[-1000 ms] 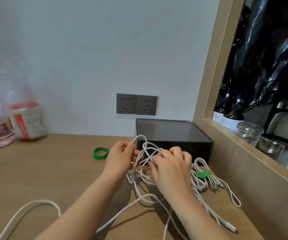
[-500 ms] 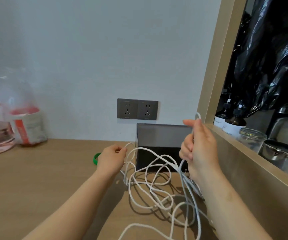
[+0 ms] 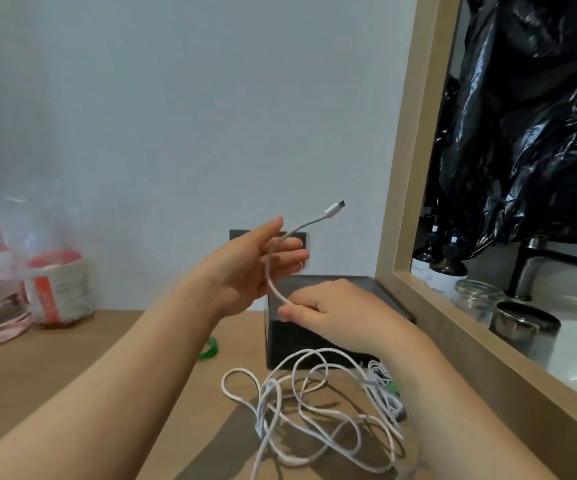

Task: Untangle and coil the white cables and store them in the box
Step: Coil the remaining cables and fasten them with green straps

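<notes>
While the right grip (image 3: 328, 310) is pinching the light, limp cable (image 3: 306, 223) near its plug (image 3: 334, 208), likely a sound hold, the left grip (image 3: 249, 265) is resting released against it.

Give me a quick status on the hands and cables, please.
Left hand open, white cable across its fingers. Right hand pinches it near the end. Rest tangled on desk before box.

White cables (image 3: 314, 410): smooth plastic sheath, slight sheen. Connector (image 3: 334, 209): white plastic shell, metal tip. Box (image 3: 300, 341): dark, matt, smooth-sided. Bench (image 3: 72, 358): wood-grain surface, matt. Frame (image 3: 404, 168): pale wood, matt. Black bag (image 3: 539, 116): thin plastic, glossy, crinkled. Jar (image 3: 477, 299): clear glass. Tap (image 3: 529, 271): dull metal.
</notes>
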Available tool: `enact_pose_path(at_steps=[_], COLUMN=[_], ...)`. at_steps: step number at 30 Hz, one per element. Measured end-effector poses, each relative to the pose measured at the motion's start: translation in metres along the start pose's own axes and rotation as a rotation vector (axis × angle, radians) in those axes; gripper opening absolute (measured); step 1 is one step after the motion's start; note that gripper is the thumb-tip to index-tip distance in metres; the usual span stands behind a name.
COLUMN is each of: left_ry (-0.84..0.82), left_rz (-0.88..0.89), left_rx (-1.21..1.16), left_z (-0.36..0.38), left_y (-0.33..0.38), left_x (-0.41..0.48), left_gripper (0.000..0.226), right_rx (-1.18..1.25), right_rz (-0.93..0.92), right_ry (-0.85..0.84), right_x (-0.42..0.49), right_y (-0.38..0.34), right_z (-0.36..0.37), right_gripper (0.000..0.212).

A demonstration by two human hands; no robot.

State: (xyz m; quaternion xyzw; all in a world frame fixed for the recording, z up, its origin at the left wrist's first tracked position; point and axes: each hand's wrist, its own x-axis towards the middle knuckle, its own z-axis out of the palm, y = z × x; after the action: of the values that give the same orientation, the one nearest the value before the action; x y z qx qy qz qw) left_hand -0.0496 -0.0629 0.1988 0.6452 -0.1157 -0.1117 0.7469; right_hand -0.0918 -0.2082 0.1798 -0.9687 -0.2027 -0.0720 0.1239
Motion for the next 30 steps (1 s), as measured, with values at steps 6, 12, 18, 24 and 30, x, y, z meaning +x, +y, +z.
enact_pose_path(at_steps=[6,12,18,24,30], left_ry=[0.068,0.393,0.354,0.388,0.273], left_rz=[0.104,0.250,0.213,0.216,0.268], left_rx=[-0.083,0.195,0.338,0.363,0.392], left_z=[0.011,0.004,0.002,-0.007,-0.008], left_y=[0.013,-0.010,-0.066,-0.108,-0.119], left_x=[-0.005,-0.003,-0.012,-0.019,-0.011], left_gripper=[0.027,0.037,0.028,0.026,0.033], right_rx=[0.165,0.573,1.257,1.186,0.463], right_rz=[0.121,0.354,0.456,0.480,0.325], right_ry=[0.079,0.009,0.047,0.029,0.428], right_x=[-0.007,-0.028,-0.039,-0.036,-0.010], right_y=[0.016,0.041,0.049,0.047,0.042], right_z=[0.011,0.021,0.020,0.036,0.056], right_gripper=[0.031,0.029,0.028,0.027,0.021])
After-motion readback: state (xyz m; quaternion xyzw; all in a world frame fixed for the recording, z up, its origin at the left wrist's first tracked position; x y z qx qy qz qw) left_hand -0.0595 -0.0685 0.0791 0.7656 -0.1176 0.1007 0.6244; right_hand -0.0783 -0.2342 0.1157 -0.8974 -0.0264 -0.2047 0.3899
